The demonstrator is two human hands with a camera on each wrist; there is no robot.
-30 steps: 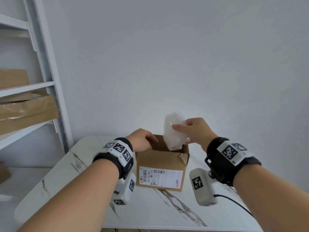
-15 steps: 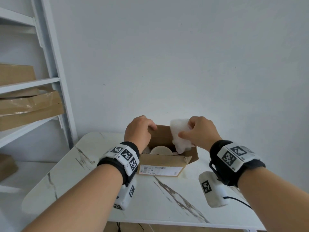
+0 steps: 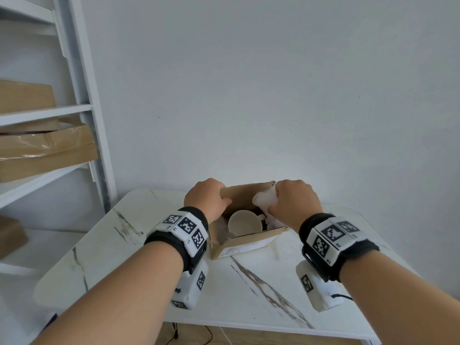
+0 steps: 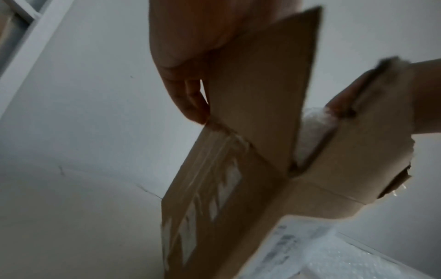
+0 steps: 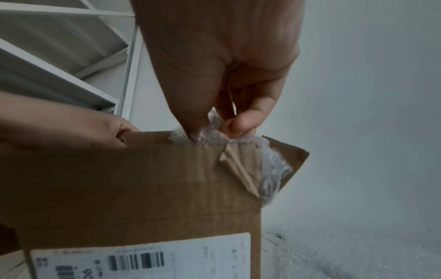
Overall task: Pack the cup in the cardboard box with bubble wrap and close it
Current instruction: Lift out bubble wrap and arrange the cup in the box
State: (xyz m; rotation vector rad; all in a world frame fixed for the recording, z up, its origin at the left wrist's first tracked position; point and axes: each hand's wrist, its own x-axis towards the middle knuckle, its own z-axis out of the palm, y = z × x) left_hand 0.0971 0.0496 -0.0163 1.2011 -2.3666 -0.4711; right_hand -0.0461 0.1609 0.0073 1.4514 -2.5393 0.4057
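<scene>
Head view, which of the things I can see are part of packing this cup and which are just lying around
Part of the job:
- cardboard box, open, on the table
- cup inside it
- bubble wrap, pinched by the right hand
- left hand, holding a box flap

Lying about:
- marble table
- white shelf
- cardboard packages on the shelf

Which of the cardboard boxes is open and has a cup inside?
The cardboard box on the marble table, held by both hands. It stands open with the beige cup visible inside; the boxes on the white shelf look closed.
</scene>
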